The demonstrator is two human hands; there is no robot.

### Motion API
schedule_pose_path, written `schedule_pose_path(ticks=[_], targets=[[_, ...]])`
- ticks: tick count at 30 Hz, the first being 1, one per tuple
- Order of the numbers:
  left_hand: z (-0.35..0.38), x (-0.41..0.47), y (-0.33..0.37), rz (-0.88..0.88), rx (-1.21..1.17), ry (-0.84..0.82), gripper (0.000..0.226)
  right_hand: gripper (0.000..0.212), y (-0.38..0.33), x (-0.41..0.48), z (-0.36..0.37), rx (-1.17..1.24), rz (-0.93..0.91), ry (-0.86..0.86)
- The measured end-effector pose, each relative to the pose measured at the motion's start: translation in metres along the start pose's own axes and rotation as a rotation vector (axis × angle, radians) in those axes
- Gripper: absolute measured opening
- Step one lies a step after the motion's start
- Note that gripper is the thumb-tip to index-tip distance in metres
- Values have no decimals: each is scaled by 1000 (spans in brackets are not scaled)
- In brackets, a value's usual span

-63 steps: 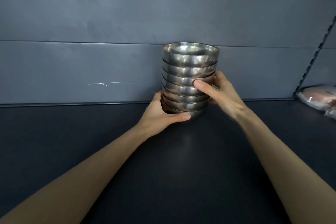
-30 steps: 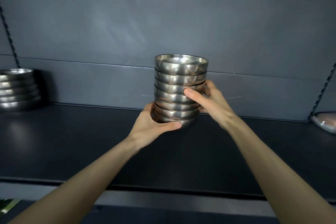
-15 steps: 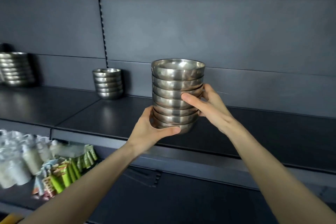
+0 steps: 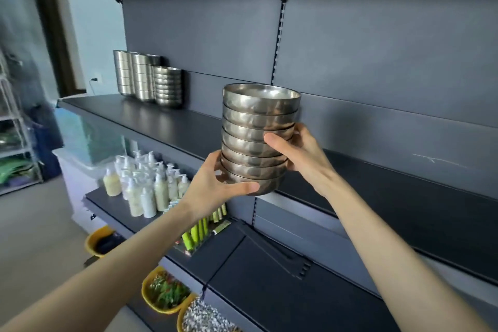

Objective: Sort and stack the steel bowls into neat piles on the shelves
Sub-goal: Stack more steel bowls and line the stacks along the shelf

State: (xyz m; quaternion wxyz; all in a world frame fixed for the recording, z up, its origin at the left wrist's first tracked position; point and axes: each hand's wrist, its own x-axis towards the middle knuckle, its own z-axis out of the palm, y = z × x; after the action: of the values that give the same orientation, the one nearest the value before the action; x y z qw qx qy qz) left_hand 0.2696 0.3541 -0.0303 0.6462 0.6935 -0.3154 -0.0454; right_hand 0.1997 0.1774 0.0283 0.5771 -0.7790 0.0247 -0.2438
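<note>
Stack (image 4: 258, 140): steel bowls nested rims up, about eight counted; held in the air in front of the shelf's front edge, clear of its surface; near upright.
Left hand (image 4: 215, 186): at the base of the stack, left side; thumb curled across the front of the lowest bowl; fingers hidden behind the bowls.
Right hand (image 4: 304, 159): at mid-height of the stack, right side; thumb laid across the front of the middle bowls; fingers wrapped round the back, seen only in part.
Shelf (image 4: 172, 121): dark, long, running from far left to right; front edge passing behind the stack.
Piles (image 4: 151, 81): three columns of steel bowls at the shelf's far left end, against the back panel, just beside one another; well apart from the stack.
Lower shelf (image 4: 116, 205): pump bottles (image 4: 145, 188) crowded at its left end; green tubes (image 4: 198, 233) standing to their right.
Tubs (image 4: 164, 296): yellow, below the lower shelf's front edge; contents mixed, not identifiable.
</note>
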Motion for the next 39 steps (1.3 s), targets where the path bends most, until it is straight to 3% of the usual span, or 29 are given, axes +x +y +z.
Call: schedule_pose_path(ticks=[3, 8, 16, 23, 33, 39], targets=[[-51, 6, -12, -3, 36, 54, 91, 75, -3, 24, 50, 4, -15, -47], [-142, 31, -38, 0, 77, 65, 71, 78, 0, 68, 138, 20, -20, -34], [-249, 100, -75, -4, 88, 27, 72, 72, 4, 149, 235, 26, -11, -1], [-286, 199, -119, 27, 30, -64, 81, 79, 32, 240, 263, 9, -11, 69], [-301, 347, -179, 20, -8, -142, 73, 82, 79, 370, 271, -53, 18, 170], [-312, 422, -215, -10, -21, -221, 76, 74, 107, 433, 281, -114, 56, 243]])
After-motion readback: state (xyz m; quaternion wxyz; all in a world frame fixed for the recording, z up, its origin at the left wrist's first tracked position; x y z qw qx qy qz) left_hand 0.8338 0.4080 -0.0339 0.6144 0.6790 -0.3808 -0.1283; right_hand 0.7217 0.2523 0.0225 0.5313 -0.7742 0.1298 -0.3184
